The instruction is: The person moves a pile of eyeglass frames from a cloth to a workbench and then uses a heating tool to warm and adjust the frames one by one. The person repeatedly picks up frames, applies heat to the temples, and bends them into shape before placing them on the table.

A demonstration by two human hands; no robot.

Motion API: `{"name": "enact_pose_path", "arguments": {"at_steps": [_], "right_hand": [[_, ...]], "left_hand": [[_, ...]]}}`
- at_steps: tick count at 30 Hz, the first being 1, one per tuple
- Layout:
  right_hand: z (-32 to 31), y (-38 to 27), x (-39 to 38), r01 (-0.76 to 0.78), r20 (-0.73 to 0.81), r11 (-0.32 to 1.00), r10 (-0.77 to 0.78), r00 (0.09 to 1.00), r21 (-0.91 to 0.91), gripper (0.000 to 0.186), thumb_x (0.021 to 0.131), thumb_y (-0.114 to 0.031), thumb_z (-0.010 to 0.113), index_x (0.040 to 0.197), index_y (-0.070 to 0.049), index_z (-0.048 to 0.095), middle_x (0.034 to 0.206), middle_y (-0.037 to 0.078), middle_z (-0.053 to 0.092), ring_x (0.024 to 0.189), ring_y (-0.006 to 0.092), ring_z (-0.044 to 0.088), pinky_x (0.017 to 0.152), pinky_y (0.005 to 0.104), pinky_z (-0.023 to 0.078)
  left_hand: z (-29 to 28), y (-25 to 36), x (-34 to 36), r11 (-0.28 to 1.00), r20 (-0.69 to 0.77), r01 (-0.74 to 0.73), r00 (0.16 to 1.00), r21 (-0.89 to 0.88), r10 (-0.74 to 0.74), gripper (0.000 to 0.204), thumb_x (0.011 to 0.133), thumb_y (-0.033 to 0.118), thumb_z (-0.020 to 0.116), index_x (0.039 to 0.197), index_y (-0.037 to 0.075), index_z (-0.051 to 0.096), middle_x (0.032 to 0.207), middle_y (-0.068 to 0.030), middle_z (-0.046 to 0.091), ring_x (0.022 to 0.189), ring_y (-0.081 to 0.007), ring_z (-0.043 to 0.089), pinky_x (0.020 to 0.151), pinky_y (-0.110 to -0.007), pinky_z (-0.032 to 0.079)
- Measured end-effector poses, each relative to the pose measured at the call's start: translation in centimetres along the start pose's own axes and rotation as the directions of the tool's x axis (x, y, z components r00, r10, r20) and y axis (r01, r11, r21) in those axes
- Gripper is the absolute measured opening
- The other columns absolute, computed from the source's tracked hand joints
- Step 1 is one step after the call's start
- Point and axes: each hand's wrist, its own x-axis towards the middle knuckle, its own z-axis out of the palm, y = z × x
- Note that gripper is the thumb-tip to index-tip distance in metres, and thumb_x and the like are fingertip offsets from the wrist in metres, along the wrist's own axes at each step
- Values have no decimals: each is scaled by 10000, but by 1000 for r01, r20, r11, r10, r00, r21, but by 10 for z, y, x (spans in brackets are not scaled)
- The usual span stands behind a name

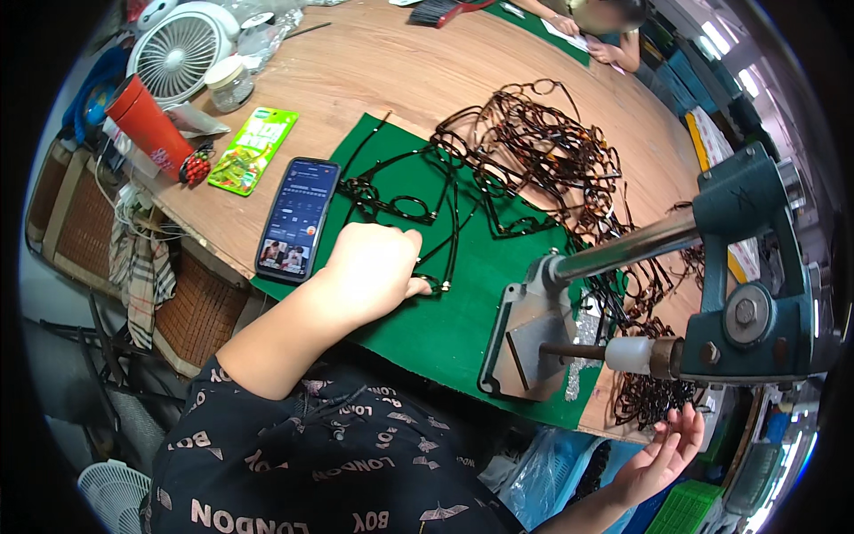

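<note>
My left hand (369, 267) is closed over a dark eyeglass frame (442, 287) on the green mat, the thumb against the part by its hinge. The palm and hand's back hide most of what the fingers grip. Just beyond it lie more eyeglass frames (411, 208), their temples spread out. At the lower right my right hand (656, 456) is raised, palm up, fingers loosely bent and apart with nothing seen in them. It is nearest to a small heap of dark frame parts (654, 400) at the table edge.
A green bench press (743, 214) with a metal column stands at right on the mat (405, 343). Behind it is a large tangle of tortoiseshell frames (551, 142). A phone (298, 218), snack packet (253, 151), red tumbler (147, 125) and fan (182, 53) are left. A co-worker (605, 27) sits opposite.
</note>
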Motion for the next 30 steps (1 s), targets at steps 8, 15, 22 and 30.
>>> {"name": "enact_pose_path", "arguments": {"at_steps": [8,15,22,30], "right_hand": [[20,15,-22,-229,57,973,230,972,-18,217,878,-6,461,1090,10,507,1041,117,575,903,171,555,825,285,437],[5,71,-51,-230,316,838,420,851,-495,86,791,29,614,869,0,590,839,22,595,741,85,546,701,204,436],[27,82,-50,-33,382,827,294,876,-561,82,760,13,635,824,4,585,779,46,562,651,98,542,598,214,448],[32,89,-46,179,452,747,178,874,-640,71,758,16,625,796,7,566,763,68,553,626,128,542,575,230,449]], "left_hand": [[20,49,90,964,-110,-261,961,-50,255,297,710,223,672,864,-3,556,851,-166,560,866,-318,556,758,-387,468],[35,43,163,626,-63,-226,960,-747,271,191,795,214,555,817,25,572,814,-53,598,666,-152,560,599,-272,459],[0,39,144,-553,-111,95,939,-828,326,187,880,213,493,921,86,623,875,-134,652,437,-97,379,474,-218,317],[-15,57,73,-545,-316,-122,907,-829,277,283,907,183,441,1113,-1,501,1124,-261,548,439,-97,410,435,-194,332]]}}
